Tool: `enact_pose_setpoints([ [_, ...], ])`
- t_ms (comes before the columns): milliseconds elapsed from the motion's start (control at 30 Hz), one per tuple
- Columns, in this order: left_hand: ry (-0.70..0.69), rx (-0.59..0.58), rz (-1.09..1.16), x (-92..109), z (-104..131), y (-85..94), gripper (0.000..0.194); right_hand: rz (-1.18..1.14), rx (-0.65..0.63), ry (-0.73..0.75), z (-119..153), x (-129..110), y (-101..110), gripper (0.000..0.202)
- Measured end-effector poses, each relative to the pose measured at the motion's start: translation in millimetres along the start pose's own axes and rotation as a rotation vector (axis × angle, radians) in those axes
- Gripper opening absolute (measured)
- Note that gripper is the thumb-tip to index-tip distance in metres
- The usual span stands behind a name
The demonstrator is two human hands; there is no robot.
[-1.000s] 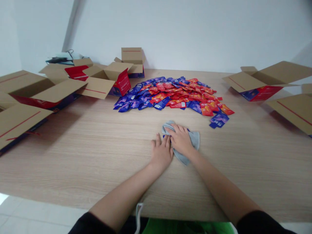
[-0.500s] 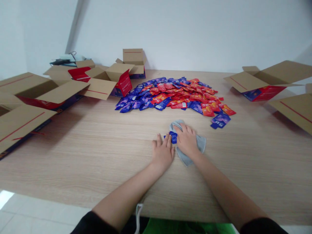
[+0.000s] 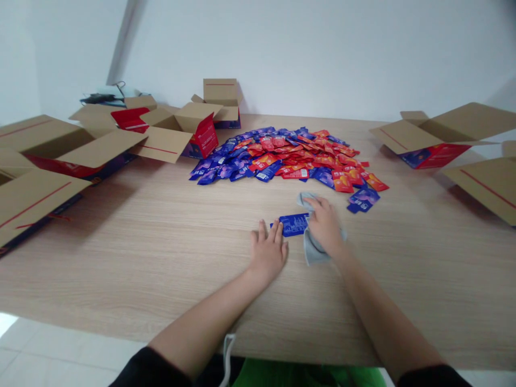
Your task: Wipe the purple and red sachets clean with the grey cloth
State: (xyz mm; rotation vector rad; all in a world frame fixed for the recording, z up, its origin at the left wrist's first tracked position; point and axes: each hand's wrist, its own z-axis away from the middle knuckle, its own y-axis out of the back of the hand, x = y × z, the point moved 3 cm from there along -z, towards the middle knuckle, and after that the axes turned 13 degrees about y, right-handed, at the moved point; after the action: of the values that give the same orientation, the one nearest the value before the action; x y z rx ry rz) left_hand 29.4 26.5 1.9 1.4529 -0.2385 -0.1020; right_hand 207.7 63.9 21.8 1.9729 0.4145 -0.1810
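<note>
My left hand (image 3: 269,251) lies flat on the table with fingers spread, its fingertips pressing the left end of a blue packet (image 3: 294,224). The packet lies lengthwise with its white-printed side up. Under and in my right hand (image 3: 324,226) is a grey-blue cloth (image 3: 314,251), bunched on the right end of the packet, which it hides. The right hand is slightly blurred. Beyond it, a single purple-blue packet (image 3: 363,200) lies at the near right edge of a big pile of red and blue packets (image 3: 278,153).
Several open cardboard boxes stand at the left, including a brown, red and blue box (image 3: 92,148) with raised flaps. Another open box (image 3: 435,134) stands at the right, with part of one more nearer. The wooden table (image 3: 161,258) ends close to my body.
My right hand and the cloth have slid right along the blue packet, uncovering more of its printed face. My left hand has stayed on the packet's left end.
</note>
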Motion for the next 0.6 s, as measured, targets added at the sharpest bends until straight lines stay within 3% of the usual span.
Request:
enact_pose_setpoints([
  [67,0.002,-0.008,-0.008,0,0,2.4,0.061,-0.04,0.004,0.099,-3,-27,-5,0.056],
  [167,-0.009,-0.07,-0.033,1,-1,5.5,0.062,-0.03,-0.132,0.217,-3,-63,-21,0.052],
  [267,-0.017,-0.118,-0.051,1,-2,7.1,0.061,0.033,-0.256,0.284,1,-78,-32,0.045],
  [400,0.0,-0.088,-0.054,1,-2,6.4,0.062,0.096,-0.26,0.256,7,-70,-32,0.046],
  [600,0.007,-0.011,-0.04,1,0,3.2,0.061,0.237,-0.188,0.055,16,-37,-19,0.052],
])
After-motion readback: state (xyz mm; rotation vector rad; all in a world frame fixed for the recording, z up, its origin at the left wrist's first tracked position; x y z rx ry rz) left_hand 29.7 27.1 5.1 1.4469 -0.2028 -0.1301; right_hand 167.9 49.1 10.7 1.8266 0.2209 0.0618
